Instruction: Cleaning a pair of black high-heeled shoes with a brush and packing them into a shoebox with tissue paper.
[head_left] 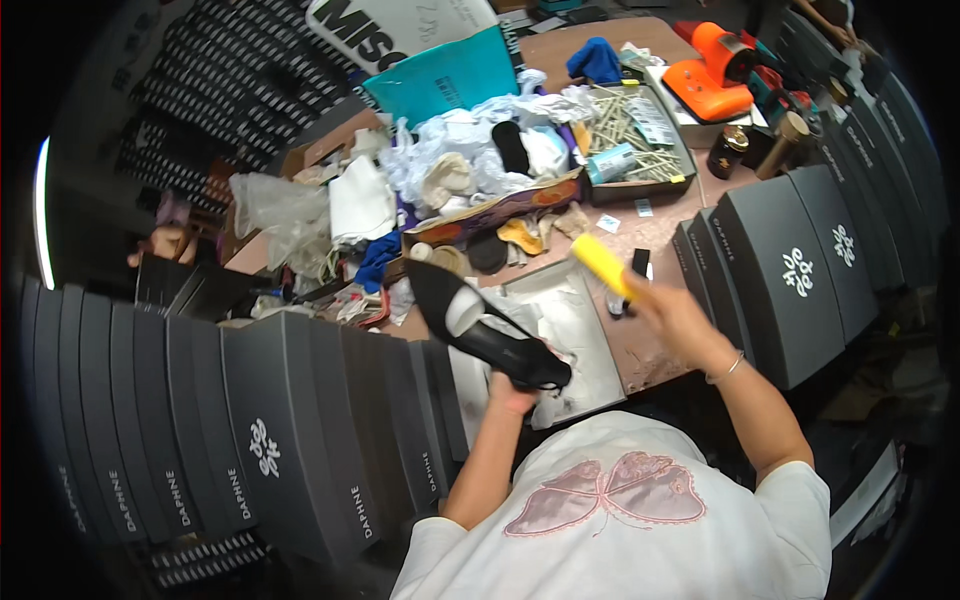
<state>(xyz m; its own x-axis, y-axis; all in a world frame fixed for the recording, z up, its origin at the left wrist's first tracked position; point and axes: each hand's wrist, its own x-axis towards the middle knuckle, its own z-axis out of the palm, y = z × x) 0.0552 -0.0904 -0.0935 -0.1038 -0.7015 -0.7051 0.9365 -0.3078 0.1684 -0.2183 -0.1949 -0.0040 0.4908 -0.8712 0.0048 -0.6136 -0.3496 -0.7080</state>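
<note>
My left hand (512, 393) is closed around the heel end of a black high-heeled shoe (515, 355). The shoe is tilted, its pointed toe up and to the left, with something pale inside its opening. Beneath it lies an open light-coloured box (603, 376) with white paper in it. Out to the right, my right hand (672, 318) grips a yellow oblong block (600, 264), apart from the shoe and slightly blurred. Its exact kind is unclear. A small black-and-white item (640, 270) lies on the table close to my right hand, partly hidden by it.
Dark grey shoeboxes stand in rows at left (290, 430) and right (790, 270). Beyond the open box are a patterned carton (500, 212) heaped with crumpled paper, a tray of thin sticks (640, 190), a dark jar (728, 152) and an orange tape dispenser (705, 90).
</note>
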